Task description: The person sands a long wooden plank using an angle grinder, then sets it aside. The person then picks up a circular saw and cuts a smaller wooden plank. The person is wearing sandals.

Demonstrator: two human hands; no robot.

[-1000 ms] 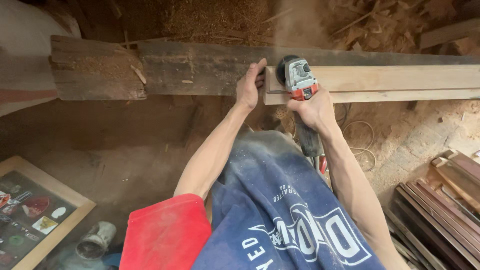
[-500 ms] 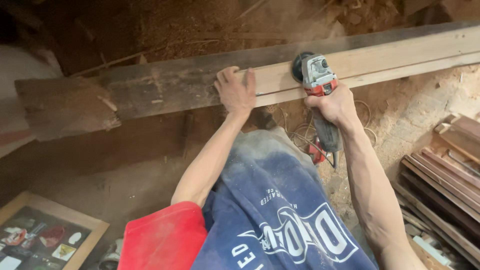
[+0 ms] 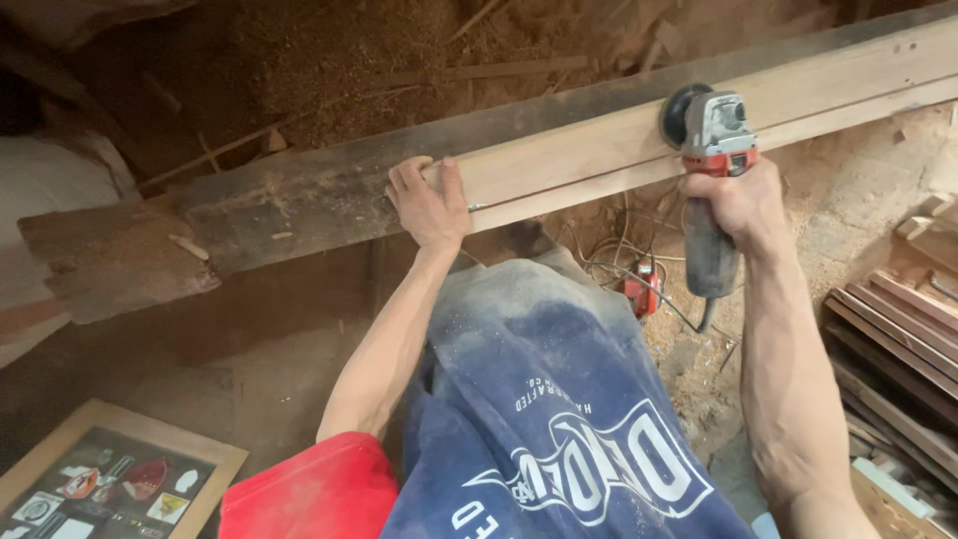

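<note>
Nearest to me, at the bottom of the view, I see a blue apron (image 3: 559, 429) with a white print, dusty on its upper part, and beside it a red sleeve (image 3: 309, 494). At the lower left a framed picture (image 3: 100, 484) lies on the floor. At the right edge some wooden strips (image 3: 898, 349) are stacked.

Further out, my right hand (image 3: 733, 200) is clenched around the dark handle of an angle grinder (image 3: 711, 160). The red and grey head of the grinder rests against the near edge of a long pale wooden plank (image 3: 619, 150), and its black disc touches the face of the plank. Below the grinder a cable and a small red object (image 3: 642, 291) lie on the dusty floor.

My left hand (image 3: 429, 205) lies flat and released on the plank, fingers spread over the left end of it, well apart from the grinder. The plank sits on a darker, rougher beam (image 3: 289, 205) which runs to the left.

Behind the beam there is a heap of sawdust (image 3: 329, 60) with thin sticks in it.
</note>
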